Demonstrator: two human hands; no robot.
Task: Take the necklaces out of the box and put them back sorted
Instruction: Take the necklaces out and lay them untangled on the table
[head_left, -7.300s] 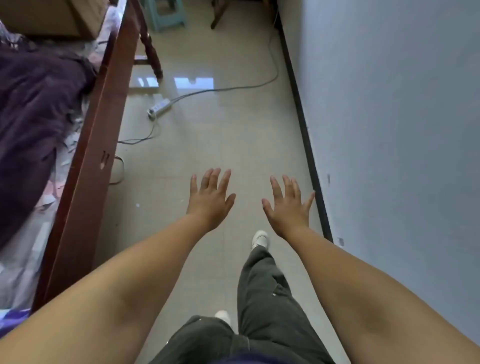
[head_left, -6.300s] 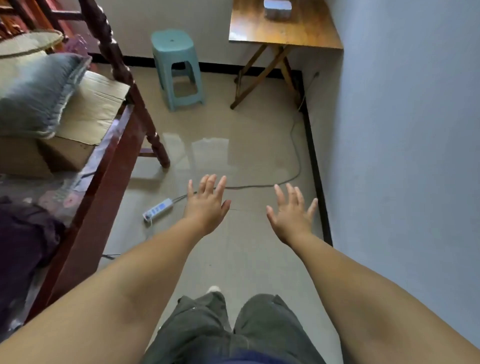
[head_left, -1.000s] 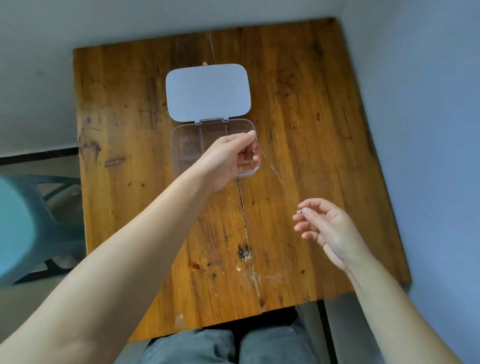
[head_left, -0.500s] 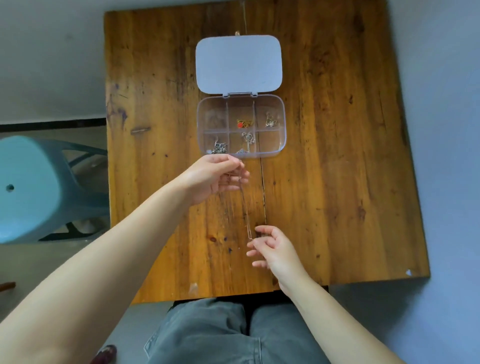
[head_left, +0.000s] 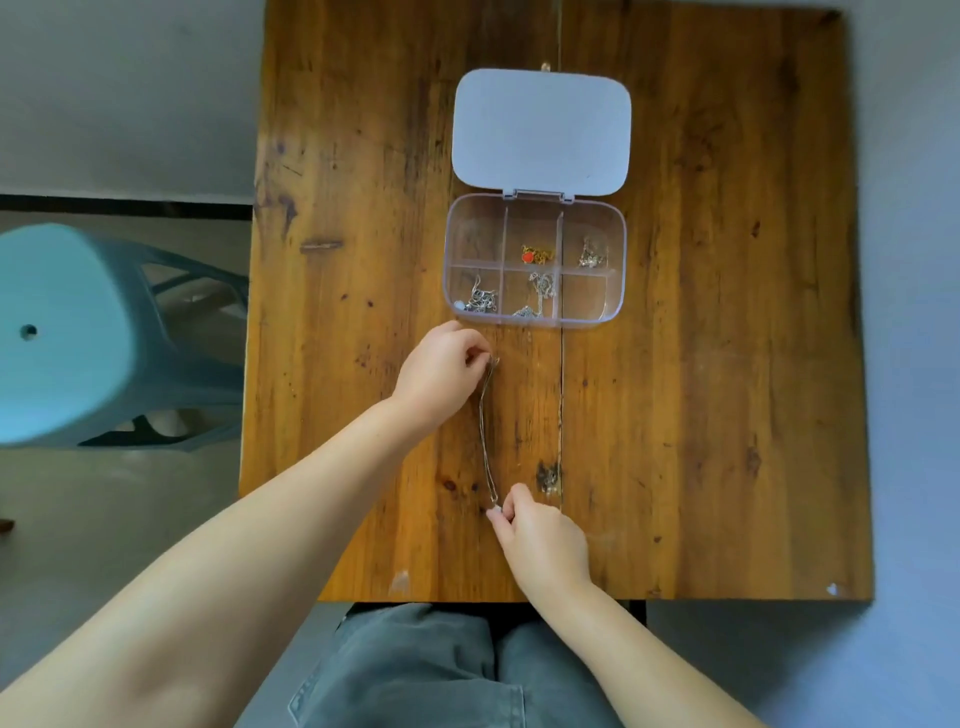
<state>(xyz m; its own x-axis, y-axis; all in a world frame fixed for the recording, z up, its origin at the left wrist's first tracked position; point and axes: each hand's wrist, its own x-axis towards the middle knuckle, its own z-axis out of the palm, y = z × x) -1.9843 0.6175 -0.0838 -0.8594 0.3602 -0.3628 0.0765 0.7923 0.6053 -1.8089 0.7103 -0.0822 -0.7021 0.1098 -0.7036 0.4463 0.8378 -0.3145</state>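
Nearest the person, the right hand pinches one end of a thin necklace; the left hand, just short of the box, pinches the other end. The chain runs btwn them along the desk. Beyond, the box lies open w/ four compartments still holding necklaces (two look empty). Judged early: one out, rest to remove, then sorting.
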